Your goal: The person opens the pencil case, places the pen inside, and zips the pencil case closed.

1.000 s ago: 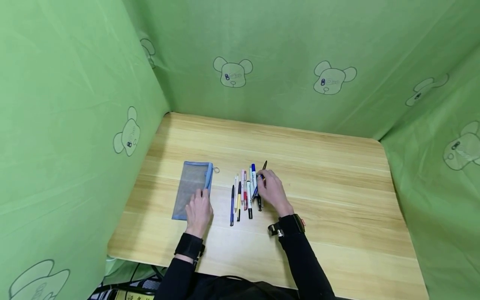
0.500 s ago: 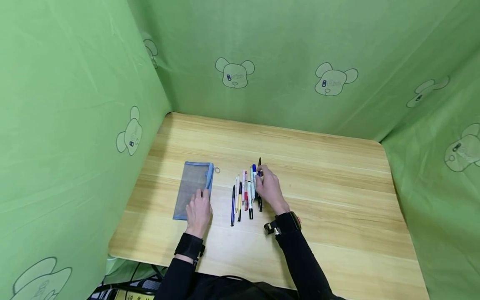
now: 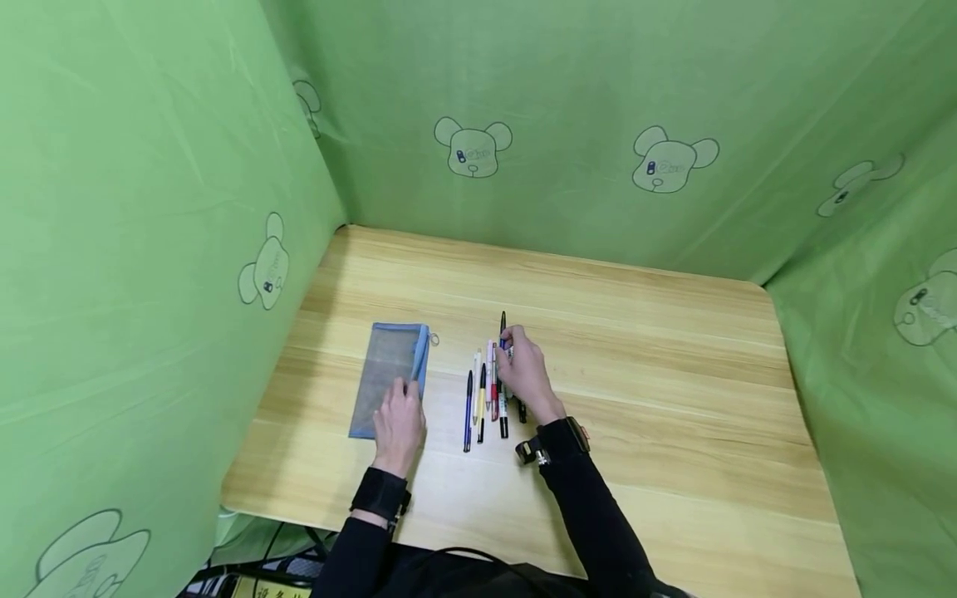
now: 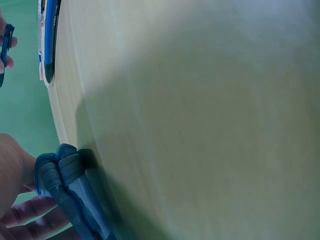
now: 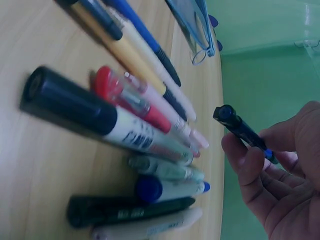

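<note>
My left hand (image 3: 399,423) grips the zippered edge of a grey mesh pencil pouch (image 3: 385,370) with blue trim, flat on the table. In the left wrist view the pouch's edge (image 4: 75,187) sits between thumb and fingers. My right hand (image 3: 527,374) pinches a dark pen (image 5: 245,132) with a blue part, raised over the other pens. Below it, in the right wrist view, lie a black-capped marker (image 5: 70,102), a red pen (image 5: 132,102), a yellow-and-black pen (image 5: 132,60), a blue-capped marker (image 5: 170,189) and a dark green pen (image 5: 130,210). In the head view my right hand hides some pens.
A blue pen (image 3: 468,411) lies at the left end of the row, nearest the pouch. The wooden table (image 3: 635,374) extends to the right. Green curtains (image 3: 568,75) enclose its back and sides.
My right hand has moved left with the dark pen, from the row's right end to over its middle. The pen has turned more upright in the head view. My left hand stays on the pouch.
</note>
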`<state>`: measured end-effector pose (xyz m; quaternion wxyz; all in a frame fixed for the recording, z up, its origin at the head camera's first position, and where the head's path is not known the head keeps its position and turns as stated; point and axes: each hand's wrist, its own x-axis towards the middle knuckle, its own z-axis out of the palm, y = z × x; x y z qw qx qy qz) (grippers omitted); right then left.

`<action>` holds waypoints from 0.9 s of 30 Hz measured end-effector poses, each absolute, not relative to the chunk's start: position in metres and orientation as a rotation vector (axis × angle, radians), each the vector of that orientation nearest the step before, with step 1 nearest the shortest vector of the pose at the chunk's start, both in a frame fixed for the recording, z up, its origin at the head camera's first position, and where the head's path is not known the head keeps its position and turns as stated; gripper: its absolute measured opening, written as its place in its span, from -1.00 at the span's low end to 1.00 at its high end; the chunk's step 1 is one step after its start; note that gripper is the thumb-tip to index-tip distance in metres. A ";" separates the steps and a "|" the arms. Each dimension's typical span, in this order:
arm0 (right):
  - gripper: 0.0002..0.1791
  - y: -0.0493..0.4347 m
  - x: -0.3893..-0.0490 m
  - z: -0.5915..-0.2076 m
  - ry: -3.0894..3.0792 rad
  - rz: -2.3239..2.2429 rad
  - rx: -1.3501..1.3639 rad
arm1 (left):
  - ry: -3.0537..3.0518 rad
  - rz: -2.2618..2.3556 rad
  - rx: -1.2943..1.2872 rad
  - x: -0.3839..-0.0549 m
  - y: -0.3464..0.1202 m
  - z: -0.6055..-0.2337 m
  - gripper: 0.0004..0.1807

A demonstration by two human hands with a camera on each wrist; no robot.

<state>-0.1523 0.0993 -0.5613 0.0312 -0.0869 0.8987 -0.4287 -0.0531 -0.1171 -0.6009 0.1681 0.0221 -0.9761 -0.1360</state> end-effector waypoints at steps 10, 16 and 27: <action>-0.68 0.075 -0.153 -0.559 2.717 -1.387 -0.228 | -2.724 -0.385 0.045 -0.051 -0.117 -0.604 -0.90; -0.69 0.061 -0.153 -0.559 2.703 -1.409 -0.199 | -2.720 -0.380 0.040 -0.049 -0.116 -0.605 -0.88; -0.64 0.026 -0.155 -0.559 2.542 -1.613 -0.041 | -2.699 -0.391 0.045 -0.049 -0.117 -0.606 -0.85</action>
